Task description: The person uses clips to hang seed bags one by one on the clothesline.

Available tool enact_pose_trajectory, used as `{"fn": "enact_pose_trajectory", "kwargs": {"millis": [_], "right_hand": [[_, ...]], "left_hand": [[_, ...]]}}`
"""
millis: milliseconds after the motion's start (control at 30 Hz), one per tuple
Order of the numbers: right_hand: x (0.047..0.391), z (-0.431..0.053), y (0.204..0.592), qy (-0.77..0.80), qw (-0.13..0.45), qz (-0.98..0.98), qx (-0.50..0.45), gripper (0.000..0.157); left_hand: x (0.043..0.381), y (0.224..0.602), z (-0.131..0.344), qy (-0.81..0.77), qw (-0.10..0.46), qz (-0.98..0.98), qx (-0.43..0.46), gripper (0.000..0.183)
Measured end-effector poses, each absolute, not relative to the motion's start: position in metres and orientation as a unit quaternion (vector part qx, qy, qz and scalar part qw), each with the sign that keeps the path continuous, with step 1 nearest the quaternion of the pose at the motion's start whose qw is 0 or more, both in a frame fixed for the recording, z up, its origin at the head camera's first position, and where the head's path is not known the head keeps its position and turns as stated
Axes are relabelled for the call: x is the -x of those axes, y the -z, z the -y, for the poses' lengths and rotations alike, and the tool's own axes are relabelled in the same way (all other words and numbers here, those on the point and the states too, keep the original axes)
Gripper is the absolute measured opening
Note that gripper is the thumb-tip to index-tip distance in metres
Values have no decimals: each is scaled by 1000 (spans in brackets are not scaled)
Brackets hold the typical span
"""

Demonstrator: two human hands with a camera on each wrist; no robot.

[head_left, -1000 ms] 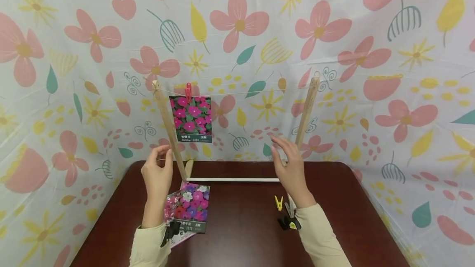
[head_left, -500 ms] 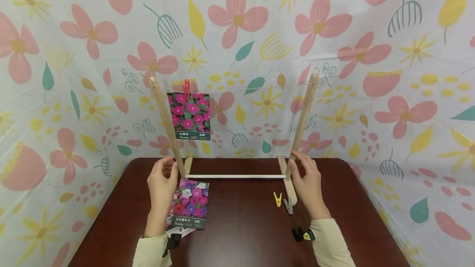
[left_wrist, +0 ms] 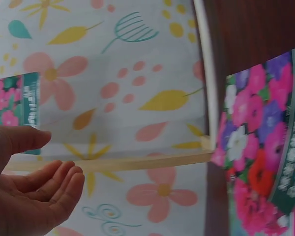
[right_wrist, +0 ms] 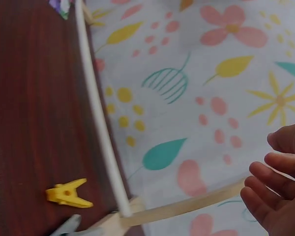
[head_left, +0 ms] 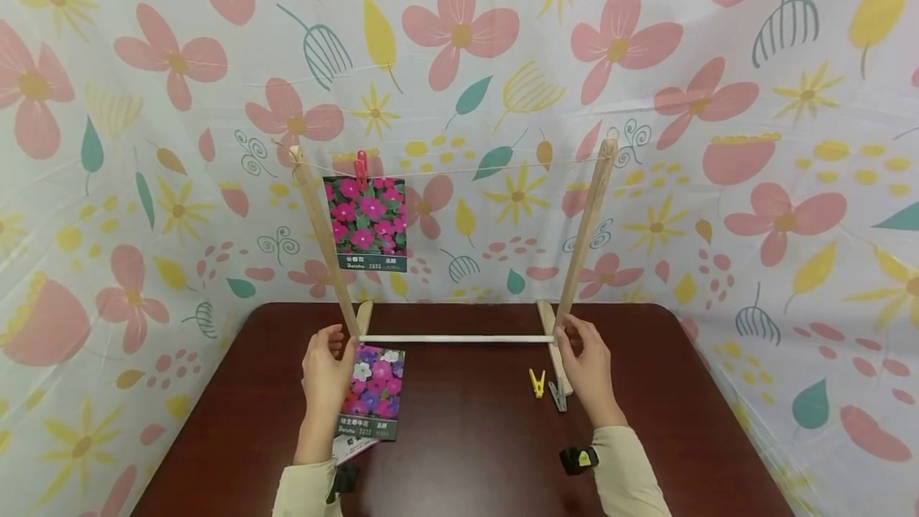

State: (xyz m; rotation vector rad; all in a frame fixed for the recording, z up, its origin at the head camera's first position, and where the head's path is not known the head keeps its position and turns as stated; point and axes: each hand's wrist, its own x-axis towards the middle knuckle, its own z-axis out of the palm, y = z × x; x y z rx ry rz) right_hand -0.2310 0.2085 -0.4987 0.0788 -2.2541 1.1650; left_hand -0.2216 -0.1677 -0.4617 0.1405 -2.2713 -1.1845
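A wooden frame stands on the table, with a left post (head_left: pixel 323 238), a right post (head_left: pixel 587 238) and a white crossbar (head_left: pixel 459 338) low between them. Beside the foot of the left post is my left hand (head_left: pixel 329 377), fingers loosely bent and thumb apart, holding nothing. My right hand (head_left: pixel 590 369) is at the foot of the right post, its fingers spread and relaxed. From the string on top hangs a pink flower seed packet (head_left: pixel 366 222), pinned by a red clothespin (head_left: pixel 362 169). My left hand partly covers a stack of seed packets (head_left: pixel 376 397).
A yellow clothespin (head_left: pixel 537 383) and a grey clothespin (head_left: pixel 558 397) lie left of my right hand, the grey one by the frame's right foot (head_left: pixel 563 369). Behind the dark red table (head_left: pixel 459 437) hangs a flower-patterned curtain (head_left: pixel 459 262).
Both hands have come down along the posts toward the frame's base. The right hand has moved outward, uncovering the right foot and grey clothespin. The hung packet stays on the string.
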Motion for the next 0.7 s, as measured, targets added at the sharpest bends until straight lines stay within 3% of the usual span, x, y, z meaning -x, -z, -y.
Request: {"fn": "enact_pose_trajectory", "kwargs": {"millis": [700], "right_hand": [[257, -199, 562, -378, 135, 916, 13, 40]], "left_hand": [[236, 525, 175, 363, 156, 913, -104, 49]]}}
